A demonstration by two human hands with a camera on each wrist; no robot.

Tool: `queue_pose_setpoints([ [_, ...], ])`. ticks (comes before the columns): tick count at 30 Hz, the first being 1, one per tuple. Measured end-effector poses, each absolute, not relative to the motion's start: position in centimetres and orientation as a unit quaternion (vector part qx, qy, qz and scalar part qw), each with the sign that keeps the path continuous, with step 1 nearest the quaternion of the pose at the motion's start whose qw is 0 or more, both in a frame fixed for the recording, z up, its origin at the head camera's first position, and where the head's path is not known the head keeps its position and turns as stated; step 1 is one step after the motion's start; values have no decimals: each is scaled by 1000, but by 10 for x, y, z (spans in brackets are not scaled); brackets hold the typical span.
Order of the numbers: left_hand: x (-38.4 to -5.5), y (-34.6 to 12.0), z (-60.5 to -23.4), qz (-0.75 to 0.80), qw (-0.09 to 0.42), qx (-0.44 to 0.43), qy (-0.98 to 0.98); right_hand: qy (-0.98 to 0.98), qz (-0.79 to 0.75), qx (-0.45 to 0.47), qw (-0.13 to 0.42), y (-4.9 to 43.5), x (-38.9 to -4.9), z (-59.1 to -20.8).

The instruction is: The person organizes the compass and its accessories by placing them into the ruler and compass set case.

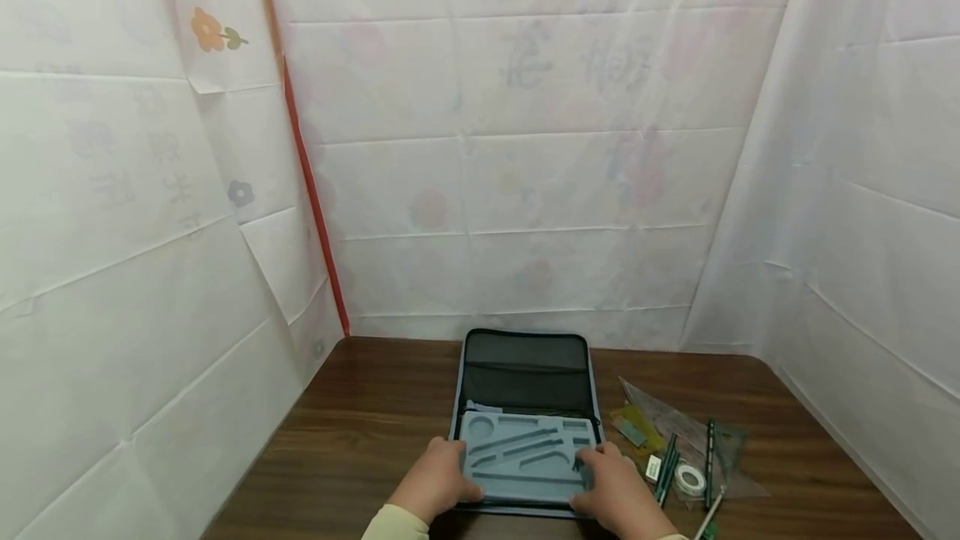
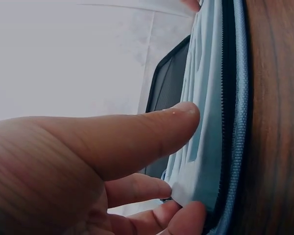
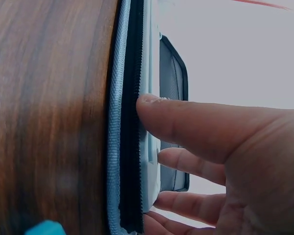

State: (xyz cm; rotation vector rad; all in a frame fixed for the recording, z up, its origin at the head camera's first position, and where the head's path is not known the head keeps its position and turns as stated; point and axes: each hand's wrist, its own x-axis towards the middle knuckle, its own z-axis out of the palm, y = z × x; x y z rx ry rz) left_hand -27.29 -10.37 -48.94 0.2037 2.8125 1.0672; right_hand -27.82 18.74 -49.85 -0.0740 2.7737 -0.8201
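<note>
An open zip case (image 1: 525, 354) lies on the brown table, its dark mesh lid folded back. In its lower half sits a pale blue-grey moulded tray (image 1: 517, 486) with cut-out slots and a round recess. My left hand (image 1: 437, 480) grips the tray's left front corner, thumb (image 2: 174, 125) on the front edge and fingers along the side. At the right front corner my right hand (image 1: 618, 490) holds it the same way, its thumb (image 3: 159, 110) against the front edge. The black zipper (image 2: 228, 98) runs just below the tray.
Right of the case lie a clear set square (image 1: 660, 407), a yellowish plastic piece (image 1: 641, 427), a small eraser (image 1: 653, 467), dark green pencils (image 1: 667, 473), a white ring (image 1: 678, 483) and a silver stick-like tool (image 1: 710, 513). White sheets (image 1: 525, 190) enclose the table.
</note>
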Motion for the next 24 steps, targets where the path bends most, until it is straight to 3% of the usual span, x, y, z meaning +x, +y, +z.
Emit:
queue_pose_setpoints([
  [11,-297,-109,-486,310,82,94,942,960,-266,-46,74,183,-289,-499],
  [24,-315,-96,-478,258,108,81,957,956,-274,-53,95,184,-299,-490],
])
